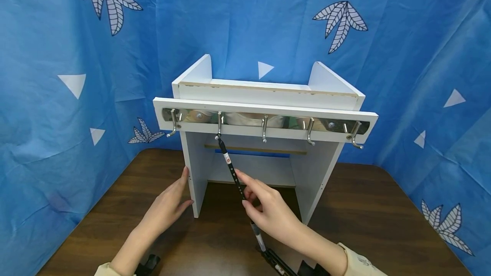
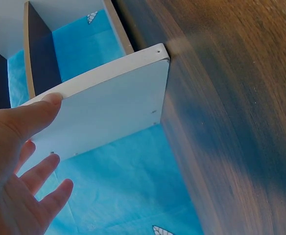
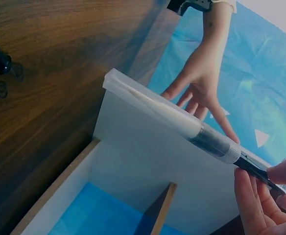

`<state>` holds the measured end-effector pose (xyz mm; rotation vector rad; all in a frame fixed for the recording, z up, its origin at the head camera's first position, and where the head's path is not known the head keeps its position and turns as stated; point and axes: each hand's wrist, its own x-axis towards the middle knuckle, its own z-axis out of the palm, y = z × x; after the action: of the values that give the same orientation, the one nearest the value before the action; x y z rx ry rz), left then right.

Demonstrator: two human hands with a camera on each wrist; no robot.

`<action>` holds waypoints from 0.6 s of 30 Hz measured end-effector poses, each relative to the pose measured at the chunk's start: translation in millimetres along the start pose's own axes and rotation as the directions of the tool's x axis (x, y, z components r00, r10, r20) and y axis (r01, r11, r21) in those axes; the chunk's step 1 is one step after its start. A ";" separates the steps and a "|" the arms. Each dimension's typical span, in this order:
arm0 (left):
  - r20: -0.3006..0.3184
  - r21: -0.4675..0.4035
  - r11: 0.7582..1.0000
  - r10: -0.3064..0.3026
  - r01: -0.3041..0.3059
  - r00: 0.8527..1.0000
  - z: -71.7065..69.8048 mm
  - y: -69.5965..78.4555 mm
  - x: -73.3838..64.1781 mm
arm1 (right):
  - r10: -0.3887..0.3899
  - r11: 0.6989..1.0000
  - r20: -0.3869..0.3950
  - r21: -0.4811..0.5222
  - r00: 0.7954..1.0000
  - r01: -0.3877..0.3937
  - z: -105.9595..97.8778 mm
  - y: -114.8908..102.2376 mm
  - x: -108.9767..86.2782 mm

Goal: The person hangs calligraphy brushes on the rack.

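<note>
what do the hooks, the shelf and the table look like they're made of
Hooks: metal, perhaps chromed, going by their bright silvery shine.
Shelf: probably coated wood-based board; the faces are smooth and white, with tan showing along some edges.
Table: dark brown grain with a slight sheen, so wood or wood-look laminate; I can't tell which.
</note>
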<state>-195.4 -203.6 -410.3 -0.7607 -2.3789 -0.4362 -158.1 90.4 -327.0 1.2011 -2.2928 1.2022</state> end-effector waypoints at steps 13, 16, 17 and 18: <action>0.014 -0.004 1.000 -0.016 0.016 1.000 -0.2 1.8 0.2 | 0.036 0.998 -0.015 0.055 0.999 -0.035 9.8 4.4 -1.7; 0.013 -0.005 1.000 -0.014 0.014 1.000 -0.3 1.8 0.5 | 0.036 0.997 -0.012 0.067 0.999 -0.036 12.1 6.1 -1.8; 0.012 -0.005 1.000 -0.012 0.012 1.000 -0.4 1.8 0.5 | 0.037 0.997 -0.012 0.071 0.999 -0.036 12.8 6.7 -1.7; 0.011 -0.005 1.000 -0.012 0.012 1.000 -0.3 1.7 0.5 | 0.039 0.996 -0.011 0.075 0.999 -0.038 13.5 7.1 -1.5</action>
<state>-194.6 -202.2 -409.5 -0.7536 -2.3939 -0.4443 -161.2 82.9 -340.0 1.1757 -2.2906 1.3160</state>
